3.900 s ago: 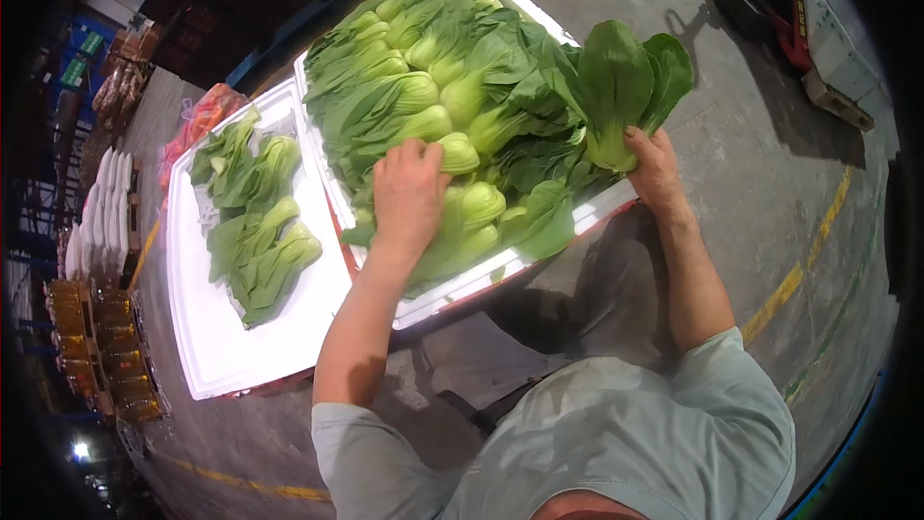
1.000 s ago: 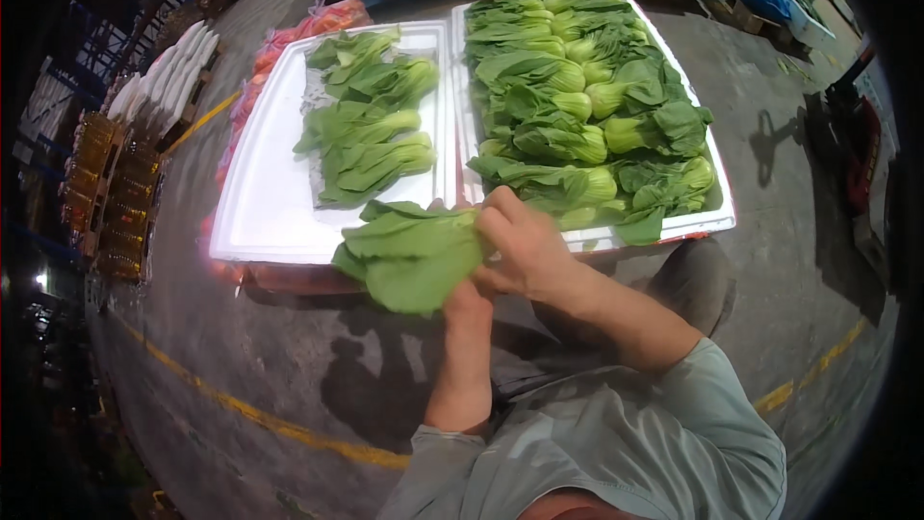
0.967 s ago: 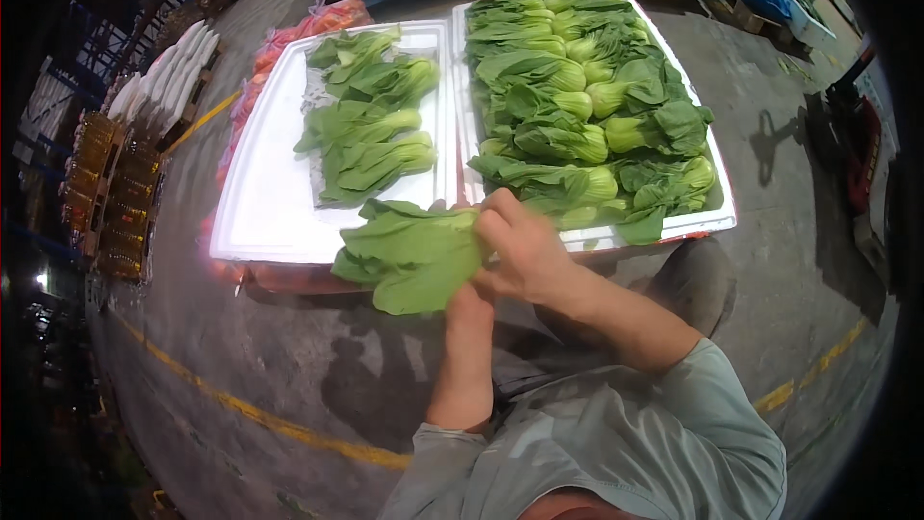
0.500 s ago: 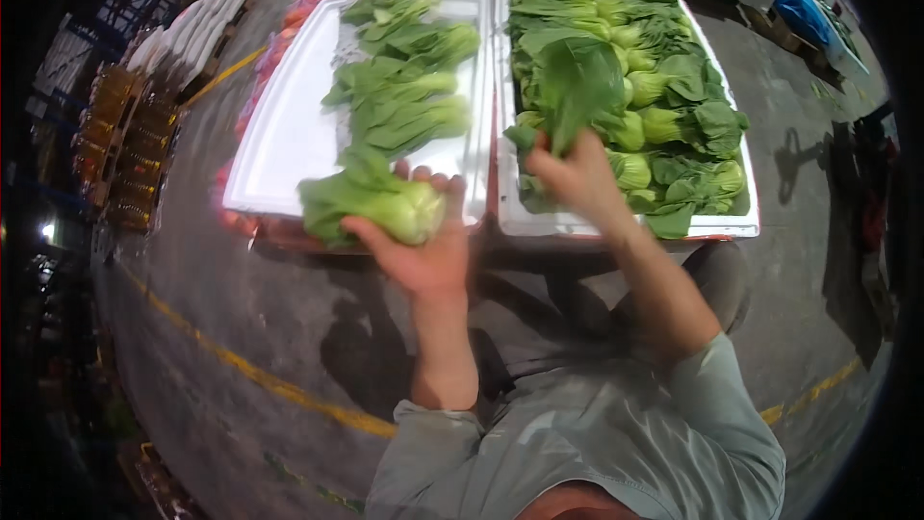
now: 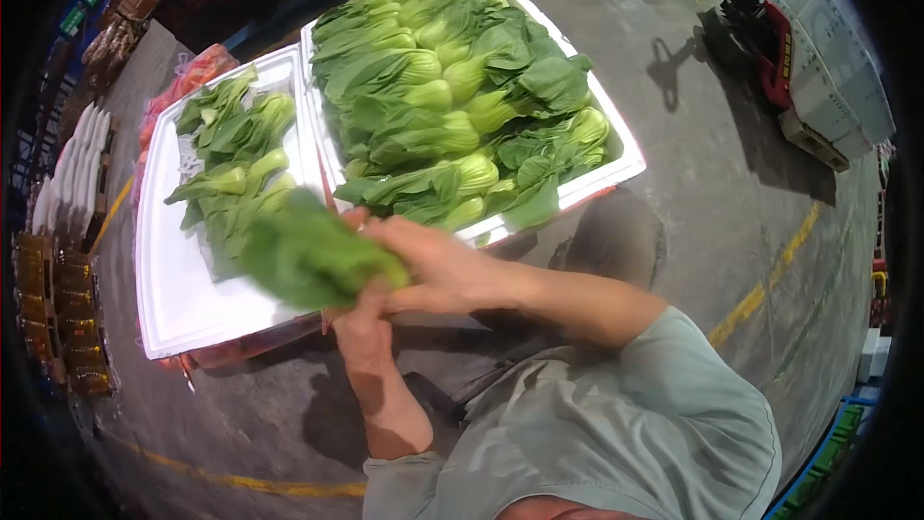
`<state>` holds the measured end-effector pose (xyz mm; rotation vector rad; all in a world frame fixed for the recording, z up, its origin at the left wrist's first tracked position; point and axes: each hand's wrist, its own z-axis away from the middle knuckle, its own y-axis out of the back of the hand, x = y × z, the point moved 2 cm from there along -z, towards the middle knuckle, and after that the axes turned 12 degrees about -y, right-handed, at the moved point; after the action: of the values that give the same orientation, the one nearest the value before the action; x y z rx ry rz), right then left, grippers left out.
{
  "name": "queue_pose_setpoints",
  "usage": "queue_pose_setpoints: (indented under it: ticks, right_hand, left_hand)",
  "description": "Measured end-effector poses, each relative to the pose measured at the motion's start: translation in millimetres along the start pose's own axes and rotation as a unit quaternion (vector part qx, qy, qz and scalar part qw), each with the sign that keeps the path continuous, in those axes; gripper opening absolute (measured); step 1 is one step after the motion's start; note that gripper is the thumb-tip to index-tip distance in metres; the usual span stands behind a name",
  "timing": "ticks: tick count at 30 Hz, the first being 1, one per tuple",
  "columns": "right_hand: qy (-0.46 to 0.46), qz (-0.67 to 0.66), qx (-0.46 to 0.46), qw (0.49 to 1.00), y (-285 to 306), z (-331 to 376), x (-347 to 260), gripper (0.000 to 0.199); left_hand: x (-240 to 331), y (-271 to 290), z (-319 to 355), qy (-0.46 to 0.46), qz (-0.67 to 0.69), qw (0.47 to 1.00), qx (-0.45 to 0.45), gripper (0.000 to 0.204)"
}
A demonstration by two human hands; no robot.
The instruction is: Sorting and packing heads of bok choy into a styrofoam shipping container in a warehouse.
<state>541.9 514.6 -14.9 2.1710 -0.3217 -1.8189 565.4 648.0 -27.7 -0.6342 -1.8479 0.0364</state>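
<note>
In front of me, my right hand [image 5: 443, 265] closes round the pale base of a green bok choy [image 5: 306, 255], whose leaves point left and are blurred by motion. My left hand [image 5: 361, 323] is pressed against the same base from below, its fingers partly hidden behind it. This bok choy is above the near right corner of a white foam box [image 5: 154, 274], in which several more bok choy [image 5: 245, 130] lie along the right side. A second white foam box [image 5: 592, 181], to the right, is filled with rows of bok choy [image 5: 448, 91].
Pink-red mesh bags [image 5: 197, 67] show beside and under the left box. A red pallet jack [image 5: 770, 53] stands at the far right by pale stacked boxes [image 5: 833, 48]. Stacked amber bottles [image 5: 82, 318] and white sacks [image 5: 77, 173] are at the left.
My hands, earlier apart with a bok choy in each, have come together on one bok choy at the left box. The view has turned rightward, so both boxes sit farther left.
</note>
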Motion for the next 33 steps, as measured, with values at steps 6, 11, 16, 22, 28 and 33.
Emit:
queue_pose_setpoints:
  ticks: [6,11,16,22,28,33]
  right_hand:
    - [-0.200,-0.284,0.101,0.932,77,53,24,0.047]
    - [-0.180,-0.458,0.280,0.825,132,77,78,0.043]
    - [-0.153,-0.525,0.356,0.758,146,77,71,0.035]
    - [-0.177,-0.520,0.333,0.766,173,87,85,0.035]
    - [-0.258,-0.497,0.284,0.778,149,59,96,0.033]
    - [-0.321,-0.464,0.252,0.786,119,34,84,0.034]
  left_hand:
    - [-13,-53,-28,0.039,-0.016,0.983,-0.178,0.063]
    - [-48,-77,-69,-0.203,-0.392,0.836,-0.325,0.052]
    - [-85,-76,-88,-0.272,-0.542,0.692,-0.392,0.055]
    - [-98,-59,-110,-0.272,-0.537,0.701,-0.384,0.047]
    - [-96,-58,-118,-0.274,-0.497,0.734,-0.372,0.045]
    - [-96,-47,-120,-0.257,-0.490,0.742,-0.379,0.048]
